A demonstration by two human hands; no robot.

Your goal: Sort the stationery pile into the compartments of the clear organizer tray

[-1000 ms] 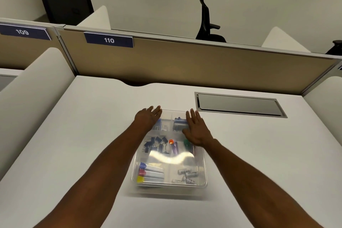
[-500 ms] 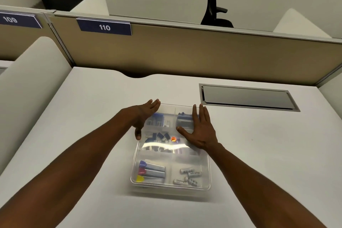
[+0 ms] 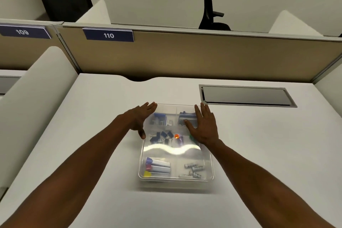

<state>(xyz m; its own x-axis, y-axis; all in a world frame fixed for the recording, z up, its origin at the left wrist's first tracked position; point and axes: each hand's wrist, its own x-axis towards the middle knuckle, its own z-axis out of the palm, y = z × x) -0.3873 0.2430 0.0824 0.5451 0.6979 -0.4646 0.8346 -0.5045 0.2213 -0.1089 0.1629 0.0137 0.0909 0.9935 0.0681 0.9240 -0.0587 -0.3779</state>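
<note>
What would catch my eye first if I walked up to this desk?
Probably the clear organizer tray in the middle of the white desk, with the left hand and right hand spread flat at its far corners. Next, the coloured marker caps in its near-left compartment and dark binder clips behind them.

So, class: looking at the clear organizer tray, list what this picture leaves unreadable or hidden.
Head view only:
- Clear plastic organizer tray: a glare band whites out its middle.
- Far compartments: right hand covers part; contents blurred.
- Small white tubes: print too small.
- Left hand: contact with the tray unclear.

Desk (image 3: 259,153), partition (image 3: 203,57), office chair (image 3: 210,13)
</note>
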